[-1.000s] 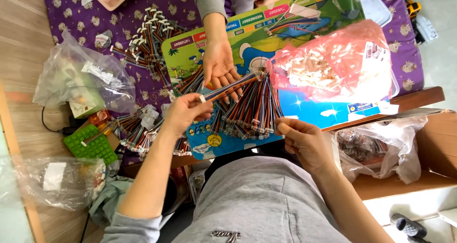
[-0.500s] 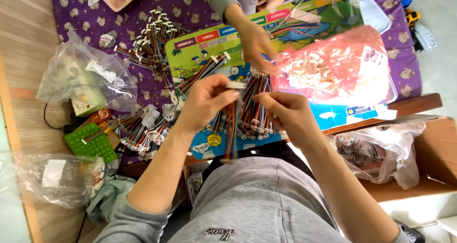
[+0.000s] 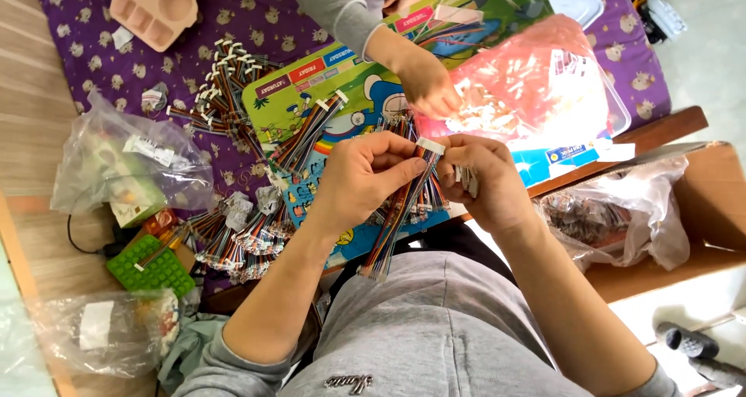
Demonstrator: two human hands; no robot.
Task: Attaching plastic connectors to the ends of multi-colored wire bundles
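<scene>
Head view looks down at two bare hands held close together over a colourful board [image 3: 311, 94]. That board lies on a purple mat [image 3: 78, 24] on the floor.

The left hand [image 3: 361, 175] has its fingers [image 3: 400, 172] pinched shut on a bundle of rainbow wires [image 3: 396, 218]. This bundle hangs down toward the person's grey lap, near the front edge of the board. A white plug [image 3: 430, 146] sits at its top end.

The right hand [image 3: 486, 183] is curled shut just beside that plug. It holds some small white bits [image 3: 466, 178]. They are mostly hidden in the fist, so it is hard to say what they are.

Another person's hand [image 3: 427, 82] reaches in from the top. It touches a pink bag [image 3: 536, 78] at the right edge of the board. Its fingertips are hidden behind the bag and more wires.

More wire bundles [image 3: 241, 238] lie in a heap at the left front corner of the board. A green block [image 3: 151, 266] sits by them. Clear bags [image 3: 128, 164] on the left are too crinkly to see inside. A brown box [image 3: 699, 203] on the right is cut off by the picture's edge.
</scene>
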